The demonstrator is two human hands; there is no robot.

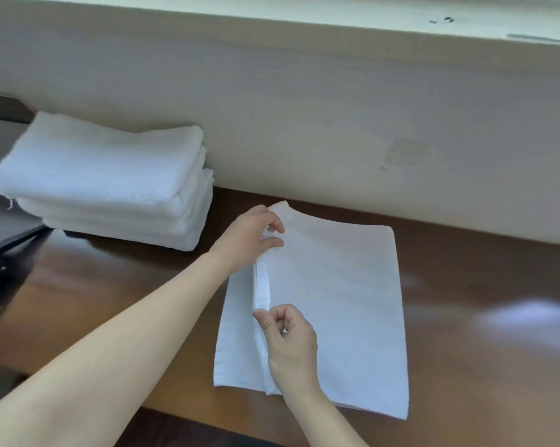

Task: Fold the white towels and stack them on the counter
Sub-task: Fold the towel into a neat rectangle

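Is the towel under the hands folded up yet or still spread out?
Partly folded: the towel lies flat, one hemmed edge doubled over and pinched by both hands.

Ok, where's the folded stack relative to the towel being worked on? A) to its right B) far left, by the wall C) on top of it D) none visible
B: the stack sits at the far left against the wall, apart from the towel that both hands pinch.

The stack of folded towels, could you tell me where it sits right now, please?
The stack of folded towels sits at the left of the head view, on the counter against the wall.
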